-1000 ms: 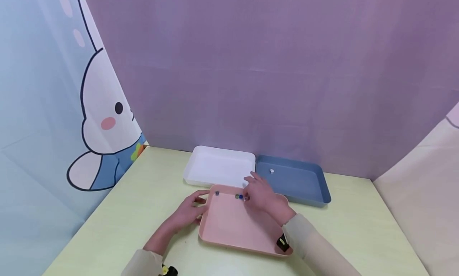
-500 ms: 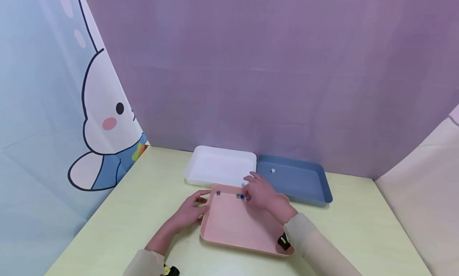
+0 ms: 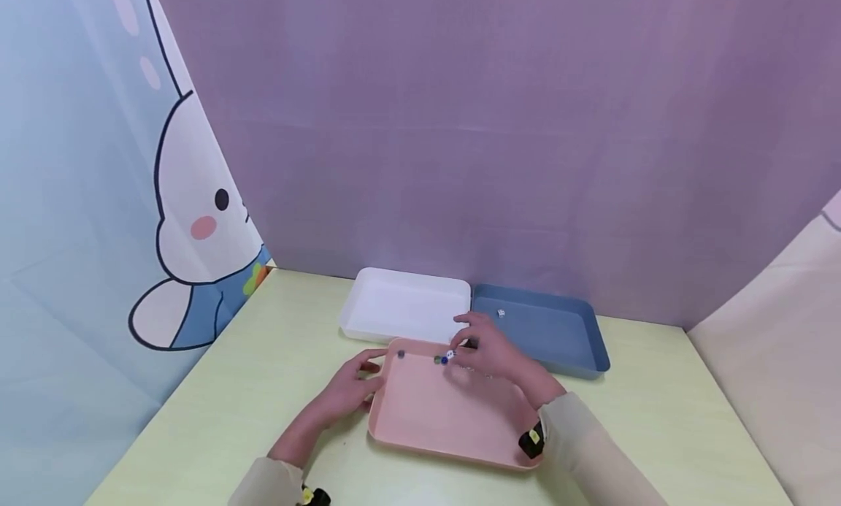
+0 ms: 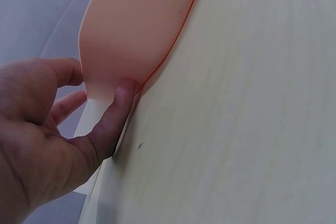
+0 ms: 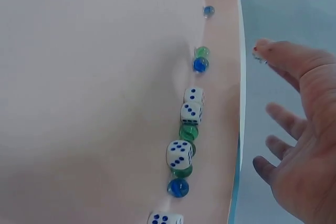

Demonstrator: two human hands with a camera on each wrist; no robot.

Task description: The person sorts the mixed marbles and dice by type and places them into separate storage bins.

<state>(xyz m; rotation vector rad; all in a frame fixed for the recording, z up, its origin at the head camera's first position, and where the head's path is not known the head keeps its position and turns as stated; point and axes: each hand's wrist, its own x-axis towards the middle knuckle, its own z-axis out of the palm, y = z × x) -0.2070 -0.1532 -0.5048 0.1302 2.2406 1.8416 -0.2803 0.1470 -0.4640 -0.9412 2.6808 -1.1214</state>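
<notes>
A pink tray (image 3: 453,418) lies in front of me; marbles and white dice line its far wall. My left hand (image 3: 348,389) touches its left wall from outside, thumb (image 4: 123,93) against the wall and fingers around the far corner. Over the far wall, my right hand (image 3: 489,349) pinches a small white die (image 3: 450,354) between thumb and index finger; red shows on the die (image 5: 257,53) in the right wrist view. Below it sit a blue marble (image 5: 200,65) and a green marble (image 5: 202,52). Nearer are a spotted die (image 5: 179,155) and another blue marble (image 5: 178,188).
Behind the pink tray stand a white tray (image 3: 407,301) and, right of it, a blue tray (image 3: 552,338) with one die (image 3: 501,313) inside. A lone bluish marble (image 3: 401,354) is in the pink tray's far left corner. A purple curtain (image 3: 460,126) hangs behind.
The right hand has moved slightly right and lifted with a die between its fingertips, uncovering more of the row in the tray. The left hand stays at the tray's left wall.
</notes>
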